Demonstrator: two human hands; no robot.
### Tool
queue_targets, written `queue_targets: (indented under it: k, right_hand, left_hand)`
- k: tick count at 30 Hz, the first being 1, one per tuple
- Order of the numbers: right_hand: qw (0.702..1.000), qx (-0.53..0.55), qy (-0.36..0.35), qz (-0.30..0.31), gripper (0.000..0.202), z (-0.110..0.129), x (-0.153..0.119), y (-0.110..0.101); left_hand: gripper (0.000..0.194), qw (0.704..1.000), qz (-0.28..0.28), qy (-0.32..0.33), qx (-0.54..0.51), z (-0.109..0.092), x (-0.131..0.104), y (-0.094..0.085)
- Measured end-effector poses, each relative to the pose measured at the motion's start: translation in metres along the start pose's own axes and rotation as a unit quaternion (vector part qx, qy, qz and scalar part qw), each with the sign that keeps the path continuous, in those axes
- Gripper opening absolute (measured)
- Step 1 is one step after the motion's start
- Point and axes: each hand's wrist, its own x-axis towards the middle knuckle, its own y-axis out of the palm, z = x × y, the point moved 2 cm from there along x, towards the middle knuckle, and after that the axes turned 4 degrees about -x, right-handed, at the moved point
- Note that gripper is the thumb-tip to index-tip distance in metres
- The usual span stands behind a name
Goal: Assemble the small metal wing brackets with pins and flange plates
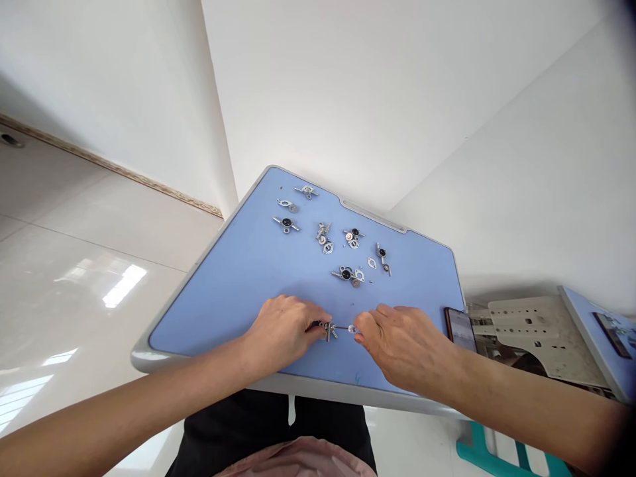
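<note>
Near the front edge of the blue table (pixel 223 298), my left hand (pixel 288 324) pinches a small metal valve part (pixel 328 328). My right hand (pixel 392 334) is closed on the clear handle of a screwdriver (pixel 342 327), whose shaft points left and meets the metal part. Farther back lie several similar metal assemblies, among them one with a black round centre (pixel 346 273), another at the left (pixel 287 223) and one at the right (pixel 381 253). A flat oval plate (pixel 371 263) lies between them.
A phone (pixel 461 329) lies at the table's right edge. White walls stand behind the table. Beyond its right side are a beige metal panel (pixel 541 331) and a teal stool (pixel 479 450). Tiny screws are scattered among the parts.
</note>
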Motion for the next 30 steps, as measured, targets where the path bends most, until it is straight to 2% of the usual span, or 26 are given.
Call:
queue_targets:
  k: [4, 9, 13, 16, 19, 22, 24, 25, 28, 30]
  right_hand:
    - [0.998, 0.009, 0.055, 0.015, 0.021, -0.004, 0.002, 0.0]
    - [0.999, 0.045, 0.013, 0.016, 0.012, -0.003, 0.002, -0.003]
    - [0.996, 0.057, 0.072, 0.018, 0.018, -0.001, 0.003, 0.0]
    - [0.988, 0.117, 0.104, 0.006, 0.018, -0.004, 0.003, 0.001]
    - [0.952, 0.255, 0.158, -0.064, 0.014, -0.013, -0.005, -0.005]
    - [0.866, 0.426, 0.238, -0.11, 0.012, -0.022, -0.019, -0.01]
    - [0.796, 0.529, 0.275, -0.103, 0.012, -0.024, -0.029, -0.007]
    - [0.761, 0.576, 0.282, -0.098, 0.014, -0.024, -0.033, -0.004]
    - [0.662, 0.689, 0.266, -0.128, 0.028, -0.02, -0.035, 0.009]
    - [0.609, 0.739, 0.242, -0.154, 0.038, -0.014, -0.03, 0.017]
  left_hand:
    - [0.02, 1.0, -0.004, 0.009, -0.005, -0.001, 0.0, -0.001]
    - [0.02, 1.0, -0.004, 0.013, -0.001, 0.0, 0.0, 0.0]
    - [0.021, 1.0, -0.014, 0.02, -0.007, -0.001, -0.001, 0.0]
    - [0.021, 1.0, -0.01, 0.014, -0.001, -0.002, -0.001, 0.001]
    - [0.026, 1.0, 0.003, 0.019, -0.023, 0.0, 0.0, -0.001]
    - [0.041, 0.987, -0.01, -0.009, -0.16, 0.008, -0.001, -0.008]
    - [0.043, 0.942, -0.025, -0.059, -0.329, 0.013, -0.005, -0.015]
    - [0.041, 0.901, -0.029, -0.089, -0.423, 0.014, -0.007, -0.018]
    - [0.032, 0.735, -0.034, -0.168, -0.656, 0.007, -0.018, -0.022]
    - [0.026, 0.641, -0.039, -0.191, -0.742, -0.002, -0.023, -0.019]
